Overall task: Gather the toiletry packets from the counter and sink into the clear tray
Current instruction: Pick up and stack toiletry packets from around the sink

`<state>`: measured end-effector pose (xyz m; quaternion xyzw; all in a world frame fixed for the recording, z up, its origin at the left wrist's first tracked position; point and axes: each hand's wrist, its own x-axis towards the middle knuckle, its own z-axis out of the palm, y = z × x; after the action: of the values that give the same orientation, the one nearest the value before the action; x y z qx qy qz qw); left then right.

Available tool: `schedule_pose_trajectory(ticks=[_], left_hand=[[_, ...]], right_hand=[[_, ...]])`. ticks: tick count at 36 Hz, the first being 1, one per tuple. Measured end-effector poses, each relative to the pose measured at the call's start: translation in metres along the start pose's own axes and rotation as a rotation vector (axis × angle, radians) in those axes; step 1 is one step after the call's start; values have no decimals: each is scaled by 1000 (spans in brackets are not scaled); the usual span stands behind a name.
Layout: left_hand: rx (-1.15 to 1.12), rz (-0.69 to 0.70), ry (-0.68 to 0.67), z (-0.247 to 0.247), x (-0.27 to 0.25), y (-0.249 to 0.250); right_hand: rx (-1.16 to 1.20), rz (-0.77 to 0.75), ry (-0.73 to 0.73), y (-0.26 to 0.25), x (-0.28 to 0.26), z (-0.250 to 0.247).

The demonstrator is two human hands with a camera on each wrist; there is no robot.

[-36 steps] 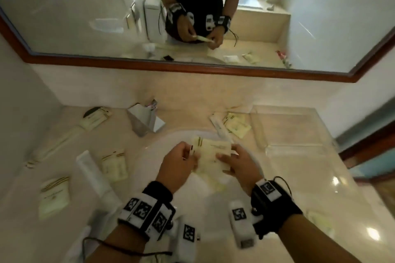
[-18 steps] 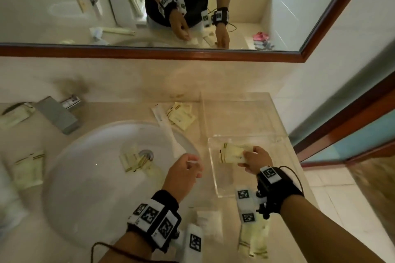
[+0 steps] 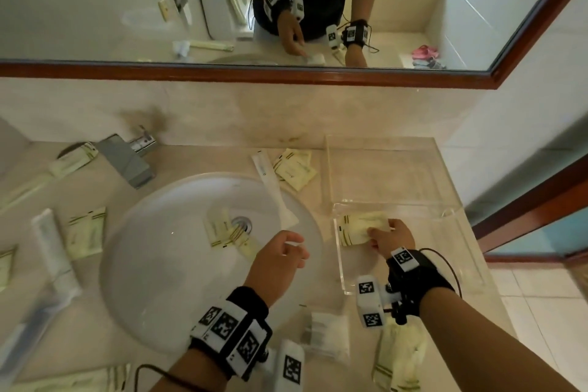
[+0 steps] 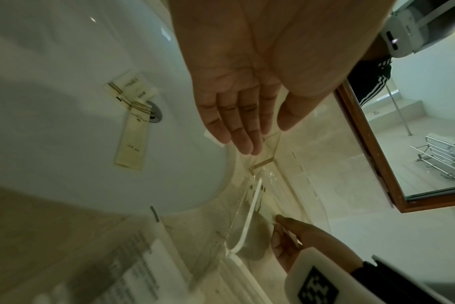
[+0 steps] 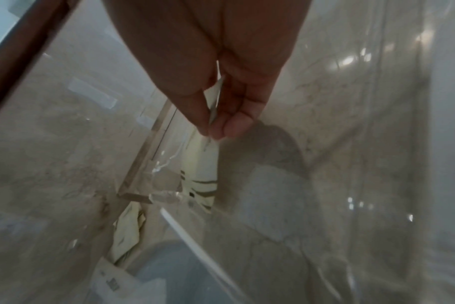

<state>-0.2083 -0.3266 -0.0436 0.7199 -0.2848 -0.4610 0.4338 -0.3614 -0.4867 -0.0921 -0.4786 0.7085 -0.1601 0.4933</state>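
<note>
Marble counter (image 3: 397,312) and a round white sink (image 3: 165,251) lie below a wood-framed mirror (image 3: 254,73). At the right, the person's right hand (image 3: 393,237) pinches a pale yellow packet (image 3: 361,227) between thumb and fingers, low inside the clear tray (image 3: 458,232) at its near-left corner. Over the sink's right rim, the left hand (image 3: 280,259) hovers with fingers straight and relaxed, holding nothing. Two more packets in the sink (image 3: 224,229) lie crossed over the drain (image 3: 243,224); other packets beside the tray (image 3: 294,167) rest on the counter just left of it.
</note>
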Motion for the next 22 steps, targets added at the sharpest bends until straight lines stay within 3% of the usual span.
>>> schedule_pose_trajectory(ticks=[7, 13, 16, 19, 22], left_hand=[[7, -19, 1, -11, -4, -4], [23, -14, -4, -20, -6, -1], [12, -11, -21, -27, -8, 2], [5, -14, -22, -37, -12, 4], [17, -10, -18, -52, -18, 5]], right_hand=[[4, 71, 40, 4, -3, 7], [-256, 1, 125, -2, -8, 5], [-236, 3, 120, -3, -14, 0], [-227, -85, 139, -9, -28, -2], [-279, -260, 66, -24, -54, 10]])
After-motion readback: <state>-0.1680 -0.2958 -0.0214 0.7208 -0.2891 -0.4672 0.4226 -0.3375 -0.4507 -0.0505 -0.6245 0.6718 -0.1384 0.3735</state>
